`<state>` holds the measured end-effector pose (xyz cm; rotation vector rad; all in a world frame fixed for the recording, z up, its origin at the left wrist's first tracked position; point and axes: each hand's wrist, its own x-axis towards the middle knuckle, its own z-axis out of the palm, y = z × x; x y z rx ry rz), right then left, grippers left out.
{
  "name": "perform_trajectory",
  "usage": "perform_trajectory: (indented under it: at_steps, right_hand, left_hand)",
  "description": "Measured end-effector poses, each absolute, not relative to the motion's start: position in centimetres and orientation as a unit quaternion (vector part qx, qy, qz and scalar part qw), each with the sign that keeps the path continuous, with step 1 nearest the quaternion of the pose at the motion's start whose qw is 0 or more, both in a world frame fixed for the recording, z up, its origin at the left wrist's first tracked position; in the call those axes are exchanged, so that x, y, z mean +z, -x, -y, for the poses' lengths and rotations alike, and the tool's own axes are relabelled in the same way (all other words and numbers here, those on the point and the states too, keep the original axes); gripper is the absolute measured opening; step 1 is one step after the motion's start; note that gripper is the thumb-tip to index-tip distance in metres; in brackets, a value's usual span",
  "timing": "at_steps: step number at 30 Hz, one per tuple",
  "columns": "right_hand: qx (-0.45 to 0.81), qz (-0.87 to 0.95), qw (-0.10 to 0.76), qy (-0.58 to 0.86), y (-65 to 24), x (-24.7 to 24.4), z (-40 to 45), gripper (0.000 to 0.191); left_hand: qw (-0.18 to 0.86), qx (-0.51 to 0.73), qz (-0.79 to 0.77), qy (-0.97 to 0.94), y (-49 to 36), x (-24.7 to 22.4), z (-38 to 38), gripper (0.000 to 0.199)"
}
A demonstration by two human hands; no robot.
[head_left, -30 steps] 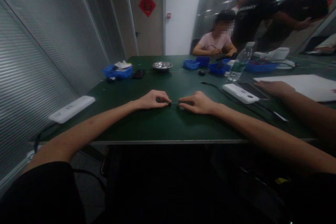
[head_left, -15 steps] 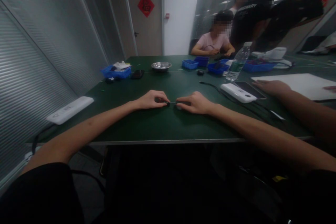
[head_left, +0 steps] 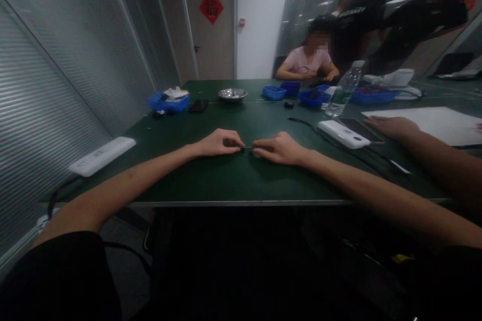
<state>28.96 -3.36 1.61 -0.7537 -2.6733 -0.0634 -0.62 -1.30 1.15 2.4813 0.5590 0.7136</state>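
My left hand (head_left: 222, 142) rests on the green table (head_left: 211, 180), thumb and forefinger pinched on a small dark piece (head_left: 242, 150). Just to its right, my right hand (head_left: 280, 148) is also closed in a pinch, thumb and forefinger facing the left fingertips. A thin pale line (head_left: 247, 147), like a fine rod or wire, spans the narrow gap between the two hands. What the right fingertips hold is too small and dark to make out.
A metal bowl (head_left: 232, 95), a phone (head_left: 198, 106) and a blue basket (head_left: 168, 102) stand farther back. On the right are a white power bank (head_left: 343, 134) with cables, a water bottle (head_left: 345, 89) and another person's hand (head_left: 393, 126). Another white device (head_left: 101, 156) lies left.
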Motion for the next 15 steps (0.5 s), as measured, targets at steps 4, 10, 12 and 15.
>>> perform_trajectory:
  at_steps: [4,10,12,15]
  right_hand:
    - [-0.033,0.948,0.176,0.261,-28.97,1.56,3.42,0.05]
    - [-0.059,0.949,0.172,0.258,-28.44,1.37,3.59,0.051]
    - [-0.062,0.948,0.171,0.261,-28.24,1.37,3.64,0.051]
    - [-0.061,0.948,0.169,0.264,-28.12,1.36,3.71,0.051]
  left_hand:
    - [0.244,0.261,-0.204,-0.912,0.74,1.1,1.26,0.026]
    - [0.26,0.272,-0.204,-0.904,0.79,0.83,1.06,0.028]
    - [0.27,0.275,-0.204,-0.9,0.75,0.72,1.0,0.029]
    - [0.279,0.274,-0.203,-0.898,0.72,0.61,0.95,0.029]
